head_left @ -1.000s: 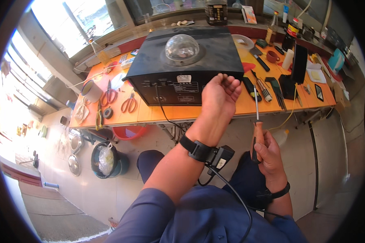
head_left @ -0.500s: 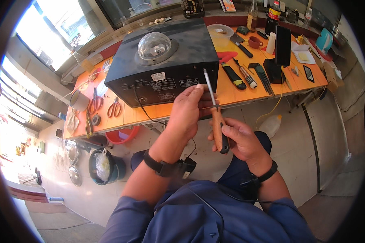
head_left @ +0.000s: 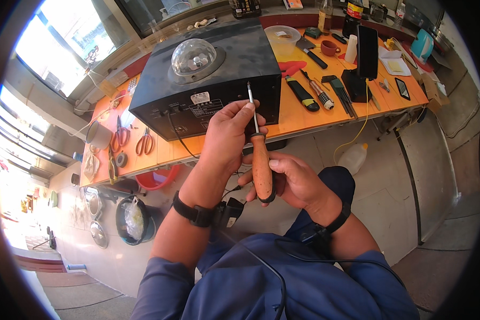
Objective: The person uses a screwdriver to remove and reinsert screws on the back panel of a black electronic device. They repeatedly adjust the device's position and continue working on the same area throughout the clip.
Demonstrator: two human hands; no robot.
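Observation:
A screwdriver (head_left: 262, 169) with an orange-brown handle points away from me at the black metal box (head_left: 208, 50) on the table. Its tip overlaps the upper part of the box's near panel; whether it sits in a screw there is too small to tell. My left hand (head_left: 226, 133) is closed, thumb and fingers pinching the shaft partway along. The handle rests in the curled fingers and thumb of my right hand (head_left: 296, 181). On top of the box is a clear faceted dome (head_left: 195, 60), and a black cord (head_left: 177, 133) leaves its near panel.
Right of the box lie a utility knife (head_left: 302, 94), hex keys (head_left: 340, 96), a cleaver (head_left: 310, 52) and a phone on a stand (head_left: 367, 53). Scissors (head_left: 144, 143) and pliers (head_left: 112, 166) lie left. Below stand a red basin (head_left: 157, 178) and a dark bucket (head_left: 153, 221).
Both hands have carried the screwdriver left, and its tip now lies over the upper part of the box's panel instead of near its right edge. The view has shifted slightly.

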